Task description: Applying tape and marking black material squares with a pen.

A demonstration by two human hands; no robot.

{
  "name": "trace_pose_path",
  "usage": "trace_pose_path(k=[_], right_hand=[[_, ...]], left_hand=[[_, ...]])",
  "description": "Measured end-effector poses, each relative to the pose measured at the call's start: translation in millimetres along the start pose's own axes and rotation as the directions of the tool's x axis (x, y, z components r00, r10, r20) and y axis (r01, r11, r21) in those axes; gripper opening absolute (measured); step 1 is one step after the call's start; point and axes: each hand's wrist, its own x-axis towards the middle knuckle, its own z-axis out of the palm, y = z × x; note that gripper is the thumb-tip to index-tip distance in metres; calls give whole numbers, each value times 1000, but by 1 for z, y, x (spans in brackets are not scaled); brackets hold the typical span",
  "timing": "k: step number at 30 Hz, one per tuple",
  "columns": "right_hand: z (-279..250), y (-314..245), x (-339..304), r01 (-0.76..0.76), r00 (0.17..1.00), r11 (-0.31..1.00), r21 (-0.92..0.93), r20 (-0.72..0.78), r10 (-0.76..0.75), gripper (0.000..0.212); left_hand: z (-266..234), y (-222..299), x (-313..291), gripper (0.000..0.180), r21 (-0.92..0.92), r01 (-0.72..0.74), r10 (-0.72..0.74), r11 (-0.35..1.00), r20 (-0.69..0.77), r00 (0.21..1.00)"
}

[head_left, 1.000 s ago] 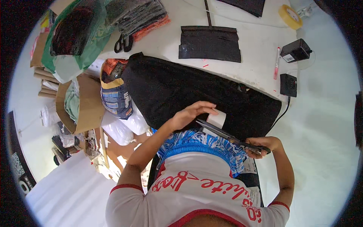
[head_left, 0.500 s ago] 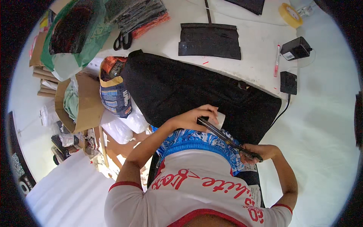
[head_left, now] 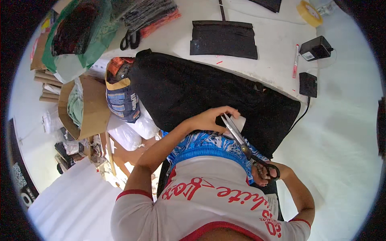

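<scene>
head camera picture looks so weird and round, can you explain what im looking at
There is no machine here, just a person's two bare hands. A wide fisheye camera worn on the head looks down, so straight edges bend and the rim goes dark; picture left is the person's left.

The left hand holds a small white piece. The right hand holds scissors, whose blades overlap that piece in this view. Black cloth spreads between the lap and the white table. On the table are a flat black piece, a red-and-white marker, yellow tape and two black power adapters.
</scene>
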Motion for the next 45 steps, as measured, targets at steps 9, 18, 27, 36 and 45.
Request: trace_pose_path(k=[9,18,27,36,45], right_hand=[[16,-3,-2,-229,969,710,-666,-223,104,65],[39,-24,0,-281,956,701,-656,-256,144,52],[47,-33,-22,-490,866,357,-795,-491,95,70],[7,-47,-45,-277,943,684,-675,-328,59,101],[16,-71,-52,-248,932,464,-850,-341,-127,106]], left_hand=[[1,-4,7,85,-84,-27,33,996,74,997],[11,-6,11,66,-34,-6,9,999,86,996],[12,-24,15,42,73,-76,62,994,177,982],[8,-11,17,33,145,-98,69,985,192,979],[6,34,31,54,36,38,-38,999,-8,999]])
